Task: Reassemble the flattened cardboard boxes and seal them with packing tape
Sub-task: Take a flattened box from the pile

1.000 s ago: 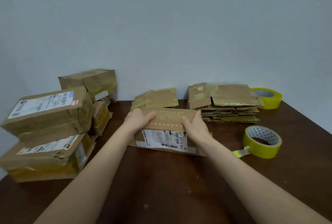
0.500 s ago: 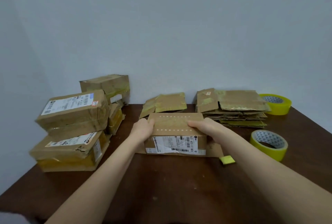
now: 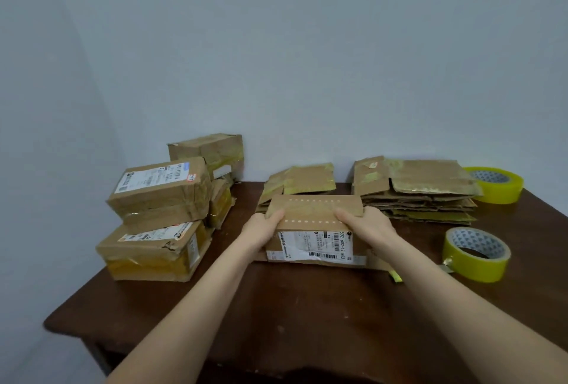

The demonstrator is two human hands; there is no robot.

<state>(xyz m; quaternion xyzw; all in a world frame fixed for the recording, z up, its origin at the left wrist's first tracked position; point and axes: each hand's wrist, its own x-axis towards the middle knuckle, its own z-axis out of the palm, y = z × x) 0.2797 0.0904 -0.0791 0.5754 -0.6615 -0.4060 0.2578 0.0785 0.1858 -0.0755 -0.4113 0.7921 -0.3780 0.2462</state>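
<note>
At the middle of the bench (image 3: 276, 316), the left hand (image 3: 261, 228) and right hand (image 3: 367, 223) grip the box (image 3: 313, 245) by its ends; best press its flaps flush and square before reaching right for the near tape (image 3: 475, 256).

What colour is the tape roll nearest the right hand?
The tape roll is yellow, its core white-patterned; head view.

The white shipping label (image 3: 310, 243) on the front of the box (image 3: 313, 208) at the table's (image 3: 307, 306) middle is showing "502 602-12 N03", running sideways beside a barcode (image 3: 322, 255). The labels (image 3: 153, 177) on the stacked boxes (image 3: 159, 202) at the left edge are blurring past reading.
</note>
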